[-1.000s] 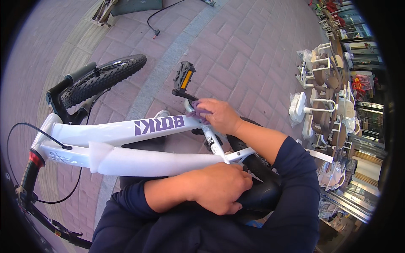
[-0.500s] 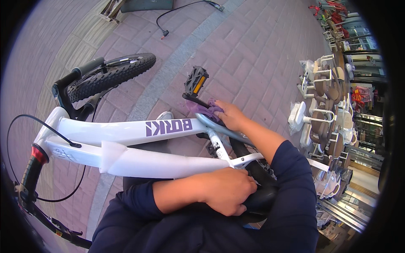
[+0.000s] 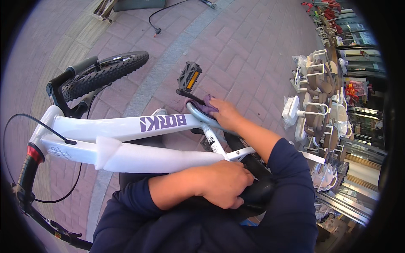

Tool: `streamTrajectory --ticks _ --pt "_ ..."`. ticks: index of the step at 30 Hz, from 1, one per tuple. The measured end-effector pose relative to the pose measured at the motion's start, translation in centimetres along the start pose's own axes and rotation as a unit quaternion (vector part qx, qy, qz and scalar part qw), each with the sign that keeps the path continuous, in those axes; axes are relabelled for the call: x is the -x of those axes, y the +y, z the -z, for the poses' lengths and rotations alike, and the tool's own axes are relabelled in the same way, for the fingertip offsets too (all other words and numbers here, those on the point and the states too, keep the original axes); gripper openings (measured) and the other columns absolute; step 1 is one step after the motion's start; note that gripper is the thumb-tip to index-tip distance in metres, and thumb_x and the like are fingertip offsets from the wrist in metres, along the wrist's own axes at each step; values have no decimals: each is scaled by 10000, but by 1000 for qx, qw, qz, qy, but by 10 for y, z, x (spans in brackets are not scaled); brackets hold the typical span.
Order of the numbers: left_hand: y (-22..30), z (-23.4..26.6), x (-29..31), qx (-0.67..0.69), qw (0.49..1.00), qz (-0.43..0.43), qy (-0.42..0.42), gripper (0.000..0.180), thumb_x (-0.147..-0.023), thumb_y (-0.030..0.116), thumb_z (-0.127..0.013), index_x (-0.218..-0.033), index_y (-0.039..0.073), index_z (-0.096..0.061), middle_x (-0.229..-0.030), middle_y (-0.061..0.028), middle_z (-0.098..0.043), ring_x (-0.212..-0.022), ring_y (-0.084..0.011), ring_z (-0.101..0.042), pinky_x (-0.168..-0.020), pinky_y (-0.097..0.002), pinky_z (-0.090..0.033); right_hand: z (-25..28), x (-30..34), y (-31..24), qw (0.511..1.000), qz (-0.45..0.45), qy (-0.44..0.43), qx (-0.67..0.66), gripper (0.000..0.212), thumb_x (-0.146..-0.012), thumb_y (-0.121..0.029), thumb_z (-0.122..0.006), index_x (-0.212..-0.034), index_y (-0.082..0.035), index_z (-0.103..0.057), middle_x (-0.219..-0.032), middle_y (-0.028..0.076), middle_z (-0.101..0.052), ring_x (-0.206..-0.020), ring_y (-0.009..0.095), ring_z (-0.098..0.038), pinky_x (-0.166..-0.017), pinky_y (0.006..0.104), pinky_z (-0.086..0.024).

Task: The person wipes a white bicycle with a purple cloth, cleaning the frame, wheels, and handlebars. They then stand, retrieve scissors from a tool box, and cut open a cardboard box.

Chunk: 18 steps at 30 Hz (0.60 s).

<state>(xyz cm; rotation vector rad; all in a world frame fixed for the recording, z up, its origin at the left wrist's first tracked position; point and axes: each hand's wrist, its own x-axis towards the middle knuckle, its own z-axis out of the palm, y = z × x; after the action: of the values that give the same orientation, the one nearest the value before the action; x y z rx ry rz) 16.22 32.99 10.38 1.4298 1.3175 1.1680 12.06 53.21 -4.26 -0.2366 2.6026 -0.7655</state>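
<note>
A white bicycle frame [image 3: 122,127] stretches across in front of me, tilted, with white foam wrap [image 3: 156,158] around its top tube. My right hand [image 3: 224,113] is closed on a purple cloth [image 3: 207,105], pressing it to the silver chain guard [image 3: 196,113] beside the crank. Just beyond the cloth, a black pedal [image 3: 189,76] with an orange reflector sticks up. My left hand [image 3: 228,184] lies at the rear end of the top tube, its fingers curled over the front of the black saddle [image 3: 258,195]; the fingertips are partly hidden.
The front wheel [image 3: 109,72] with its knobby tyre lies turned at the far left; the handlebar [image 3: 26,177] is at the near left. A black hose [image 3: 168,9] lies on the paving [image 3: 240,55]. White-framed stools or seats [image 3: 316,105] are stacked along the right.
My right hand and the cloth have shifted slightly along the chain guard, and the cloth looks more bunched. The whole view has moved a little; my left hand keeps its place on the saddle.
</note>
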Motion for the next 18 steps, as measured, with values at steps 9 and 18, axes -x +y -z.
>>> streamTrajectory --ticks 9,18 --pt "-1 -2 -2 8 1000 2 9 405 -772 244 -761 -1035 -39 -638 -1093 -179 -661 -1124 -374 -607 -934 -456 -523 60 163 84 976 -212 -48 -14 350 -873 -152 -667 -1212 -68 -682 -1305 222 -642 -1186 404 -618 -1009 418 -486" --pt "-1 2 -3 4 1000 5 -7 532 -754 239 -782 -1166 -58 -622 -1247 -212 -633 -1167 -388 -584 -945 -465 -519 -7 0 -50 964 228 -27 -132 482 -843 -53 -746 -1315 -77 -652 -1462 242 -542 -1375 375 -516 -1156 391 -412"
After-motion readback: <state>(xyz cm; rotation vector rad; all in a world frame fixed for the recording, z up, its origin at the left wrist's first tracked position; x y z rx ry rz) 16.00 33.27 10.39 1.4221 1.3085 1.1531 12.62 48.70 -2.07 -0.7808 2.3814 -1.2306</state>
